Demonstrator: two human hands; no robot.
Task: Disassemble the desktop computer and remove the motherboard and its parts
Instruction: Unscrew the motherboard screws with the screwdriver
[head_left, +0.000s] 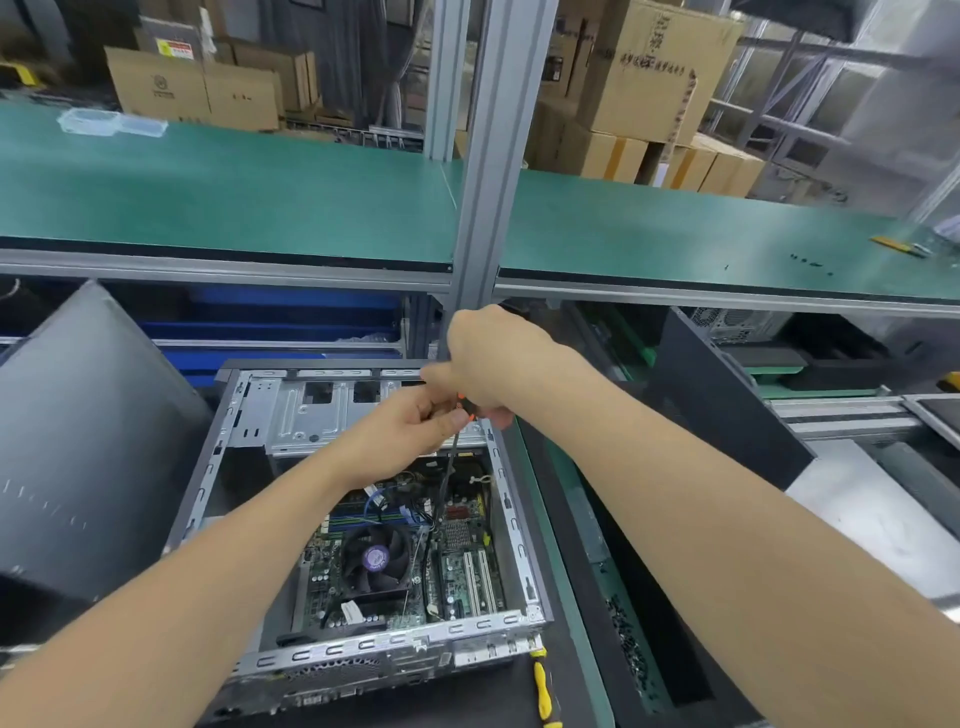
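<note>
Head view. Left fingertips (451, 419) curled, seemingly pinching the screwdriver (449, 467) where handle meets shaft. Right fingers (497, 417) wrapped fully round the orange-and-black handle; nothing else held. Left hand (410, 428) and right hand (496, 358) sit touching, both above the far end of the case (515, 525), over its drive cage (311, 410).

Shaft runs down from the hands into the case toward the motherboard (467, 566). Tip is lost among the cables (387, 501); cannot tell which screw it meets, or whether it is seated.

Motherboard lies flat on the case floor, fan (375, 558) on it toward the near end, cables apparently plugged in.

Step, as judged: loosening a board or bracket screw; removal looks early, since nothing on the board appears lifted out.

Next move calls for a seated tip, an upright shaft steadied by the left pinch, and turning from the right wrist.

Yellow driver (541, 686) lies just outside the case's near right corner.
</note>
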